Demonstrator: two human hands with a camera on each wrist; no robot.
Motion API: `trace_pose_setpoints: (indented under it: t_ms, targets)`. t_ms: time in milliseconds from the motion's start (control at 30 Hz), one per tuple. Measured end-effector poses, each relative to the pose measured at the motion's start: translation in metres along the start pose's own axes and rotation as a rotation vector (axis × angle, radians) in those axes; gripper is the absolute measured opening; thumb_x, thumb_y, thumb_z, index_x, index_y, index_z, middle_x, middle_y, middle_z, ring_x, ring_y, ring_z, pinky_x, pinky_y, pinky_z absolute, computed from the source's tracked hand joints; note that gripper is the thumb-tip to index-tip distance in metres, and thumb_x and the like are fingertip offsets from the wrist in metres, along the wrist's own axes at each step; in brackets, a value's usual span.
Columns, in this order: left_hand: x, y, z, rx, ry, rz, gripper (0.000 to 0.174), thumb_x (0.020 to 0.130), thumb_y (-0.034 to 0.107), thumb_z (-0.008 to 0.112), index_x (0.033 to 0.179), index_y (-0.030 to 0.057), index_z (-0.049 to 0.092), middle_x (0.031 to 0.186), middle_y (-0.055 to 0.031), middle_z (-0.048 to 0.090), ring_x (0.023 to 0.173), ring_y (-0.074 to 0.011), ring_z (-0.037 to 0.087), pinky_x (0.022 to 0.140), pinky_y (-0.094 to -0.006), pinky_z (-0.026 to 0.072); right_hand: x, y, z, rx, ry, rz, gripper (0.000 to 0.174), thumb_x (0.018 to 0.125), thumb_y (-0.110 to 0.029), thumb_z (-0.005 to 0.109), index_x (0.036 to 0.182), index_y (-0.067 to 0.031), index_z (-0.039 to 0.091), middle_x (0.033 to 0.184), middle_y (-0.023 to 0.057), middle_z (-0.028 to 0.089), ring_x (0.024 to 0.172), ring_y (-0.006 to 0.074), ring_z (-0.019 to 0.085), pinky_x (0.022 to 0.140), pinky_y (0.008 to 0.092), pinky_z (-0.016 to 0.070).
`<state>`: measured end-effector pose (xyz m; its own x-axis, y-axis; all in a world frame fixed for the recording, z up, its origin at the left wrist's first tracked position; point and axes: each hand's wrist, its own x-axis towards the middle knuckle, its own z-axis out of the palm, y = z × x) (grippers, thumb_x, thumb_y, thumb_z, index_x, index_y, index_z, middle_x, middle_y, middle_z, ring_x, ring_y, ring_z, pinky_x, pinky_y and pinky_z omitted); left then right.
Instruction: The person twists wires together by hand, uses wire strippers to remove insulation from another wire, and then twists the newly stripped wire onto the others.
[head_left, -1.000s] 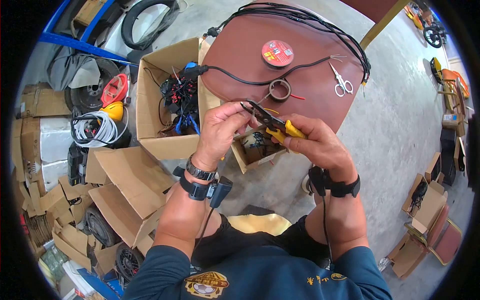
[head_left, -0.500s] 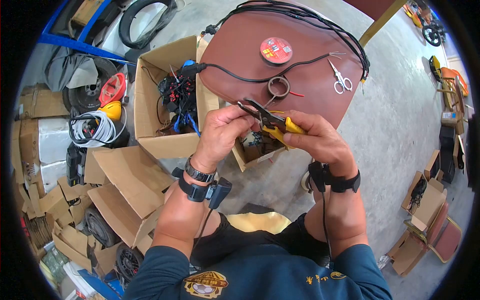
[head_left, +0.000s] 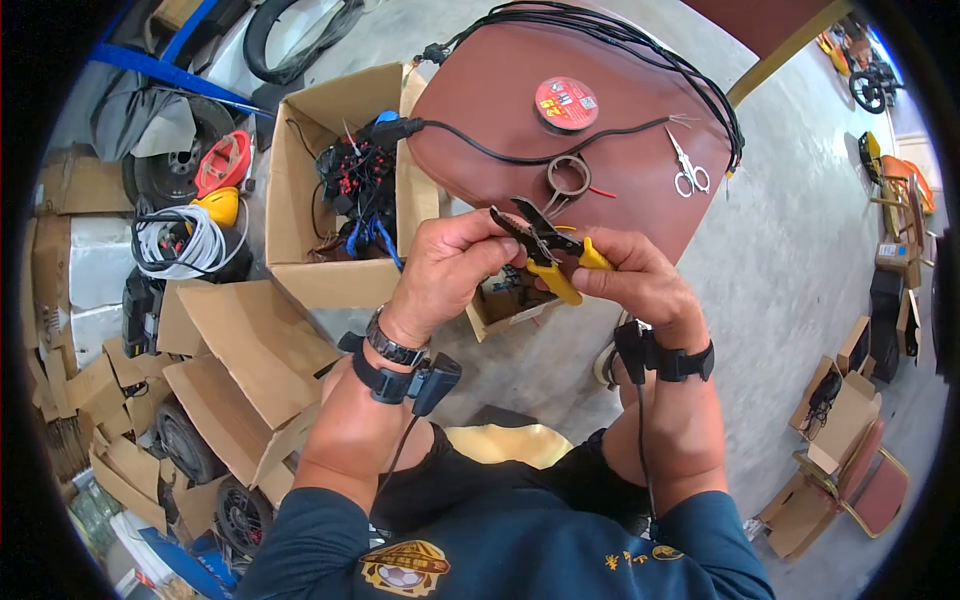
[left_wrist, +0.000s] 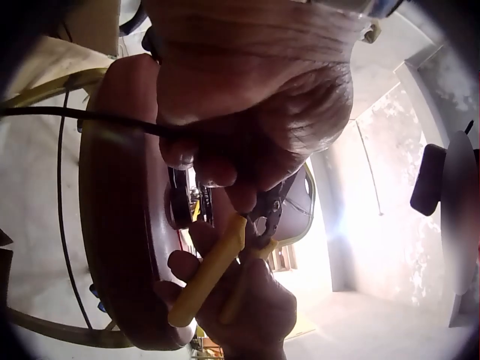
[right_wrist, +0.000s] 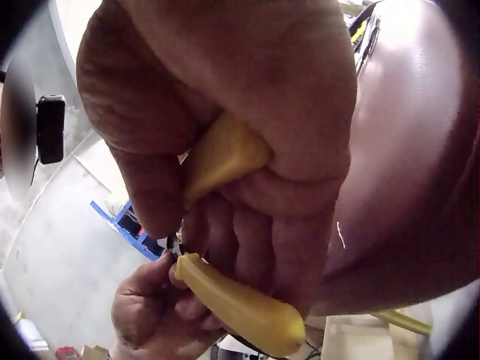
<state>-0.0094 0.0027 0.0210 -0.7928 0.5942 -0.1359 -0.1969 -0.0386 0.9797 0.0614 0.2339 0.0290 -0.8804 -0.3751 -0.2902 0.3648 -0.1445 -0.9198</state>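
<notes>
Yellow-handled pliers [head_left: 552,262] with dark jaws are gripped by the right hand [head_left: 640,280], the handles spread and the jaws apart. In the right wrist view one yellow handle [right_wrist: 240,304] lies across the curled fingers. The left hand [head_left: 445,265] has its thumb and forefinger pinched together beside the jaws; what lies between them is too small to make out. A black cable [left_wrist: 112,118] runs to the left hand in the left wrist view. Beyond the pliers, a tape ring [head_left: 568,176] rests on the red-brown seat [head_left: 480,90].
A red-labelled spool [head_left: 566,103], scissors [head_left: 690,170] and looped black cables [head_left: 640,42] lie on the seat. At left stands a cardboard box [head_left: 335,285] of wires; a smaller box [head_left: 482,318] sits under the hands. Flattened cardboard [head_left: 245,345] is beside the left forearm.
The pliers' jaws and handles have opened wider, and the jaws have come away from the left fingertips. The head view has shifted slightly.
</notes>
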Motion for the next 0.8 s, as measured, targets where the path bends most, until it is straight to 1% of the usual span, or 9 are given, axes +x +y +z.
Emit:
trace_pose_setpoints:
  t_ms: [100,200,267,400,600,700,800]
  targets:
    - [0.001,0.002,0.002,-0.052,0.030,0.001,0.020,0.089,0.004,0.058,0.105,-0.0011,0.070,0.081,0.0013,0.065,0.070,-0.0039,0.050,0.063,-0.0204,0.0424,0.003,0.002,0.003,0.038,0.023,0.025,0.036,0.092,-0.004,0.060,0.128,-0.0015,0.058,0.109,-0.0008,0.061,0.103,0.0090,0.052,0.093,0.0258,0.0417]
    - [0.002,-0.006,-0.005,-0.006,0.038,-0.049,0.019,0.089,0.005,0.057,0.103,-0.0023,0.067,0.082,-0.0045,0.068,0.069,-0.0079,0.056,0.063,-0.0223,0.0445,0.006,0.002,0.006,0.025,0.041,0.050,0.033,0.093,-0.004,0.060,0.126,-0.0015,0.059,0.107,-0.0011,0.061,0.102,0.0087,0.052,0.092,0.0256,0.0417]
    - [0.002,-0.006,-0.007,-0.047,0.032,-0.063,0.018,0.088,0.005,0.056,0.101,-0.0024,0.067,0.079,-0.0035,0.066,0.068,-0.0074,0.053,0.062,-0.0220,0.0427,0.007,-0.001,0.008,0.022,0.044,0.081,0.032,0.093,-0.004,0.061,0.125,-0.0016,0.059,0.107,-0.0012,0.060,0.101,0.0086,0.051,0.092,0.0255,0.0417]
    - [0.002,0.000,-0.007,-0.036,0.034,-0.068,0.017,0.088,0.005,0.055,0.098,-0.0022,0.067,0.077,-0.0027,0.064,0.064,-0.0067,0.050,0.059,-0.0214,0.0395,0.006,-0.001,0.008,-0.016,0.040,0.054,0.031,0.093,-0.004,0.060,0.124,-0.0018,0.059,0.106,-0.0014,0.059,0.100,0.0082,0.050,0.091,0.0252,0.0417]
    - [0.002,0.002,-0.006,-0.078,0.037,-0.093,0.016,0.088,0.006,0.056,0.098,-0.0011,0.067,0.077,-0.0033,0.065,0.063,-0.0063,0.050,0.057,-0.0207,0.0389,0.005,-0.001,0.008,-0.024,0.042,0.040,0.028,0.093,-0.005,0.060,0.121,-0.0011,0.060,0.104,-0.0015,0.058,0.099,0.0087,0.050,0.089,0.0251,0.0419]
    - [0.002,-0.002,-0.006,-0.101,0.055,-0.102,0.017,0.089,0.006,0.056,0.099,-0.0009,0.067,0.076,-0.0036,0.065,0.063,-0.0063,0.050,0.057,-0.0208,0.0392,0.005,0.001,0.008,-0.024,0.044,0.035,0.028,0.093,-0.006,0.060,0.120,-0.0009,0.059,0.104,-0.0015,0.058,0.099,0.0087,0.050,0.088,0.0253,0.0424]
    - [0.003,-0.007,-0.006,-0.147,0.061,-0.087,0.019,0.090,0.006,0.057,0.104,-0.0002,0.069,0.074,-0.0009,0.063,0.058,-0.0024,0.045,0.051,-0.0181,0.0347,0.006,0.002,0.006,-0.048,0.045,0.029,0.027,0.093,-0.006,0.060,0.120,-0.0007,0.060,0.104,-0.0016,0.058,0.098,0.0083,0.050,0.086,0.0252,0.0429]
